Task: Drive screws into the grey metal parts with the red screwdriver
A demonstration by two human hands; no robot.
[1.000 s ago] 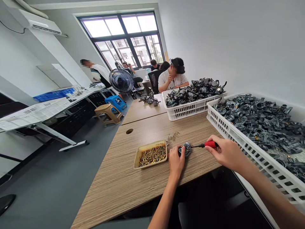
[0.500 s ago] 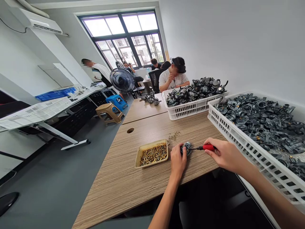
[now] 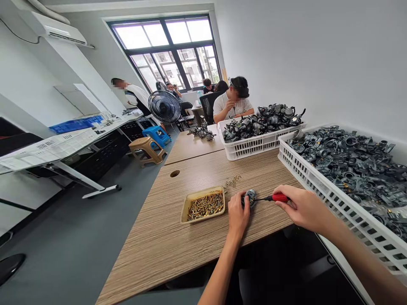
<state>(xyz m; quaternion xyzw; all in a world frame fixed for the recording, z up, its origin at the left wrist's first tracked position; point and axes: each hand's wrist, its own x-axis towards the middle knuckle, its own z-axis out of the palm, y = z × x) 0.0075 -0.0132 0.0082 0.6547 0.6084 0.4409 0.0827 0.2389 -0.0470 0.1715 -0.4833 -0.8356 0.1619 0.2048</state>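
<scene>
My left hand grips a small grey metal carburetor body against the tabletop, its thumb across the near side. In my right hand is a screwdriver with a red and black handle, the fingers closed round it. Its thin shaft lies nearly level and points left, the tip at the carburetor body. Just left of my left hand stands a shallow cream tray full of small brass-coloured parts. A loose pile of similar brass pieces lies on the table behind it.
A white crate heaped with grey metal castings stands to the right. Farther back, another white crate holds assembled carburetors. A person sits behind it. The wooden table has a round hole at its left. A fan and stools stand beyond.
The view has shifted very slightly. Both hands keep their places, with the screwdriver tip still at the carburetor body.
</scene>
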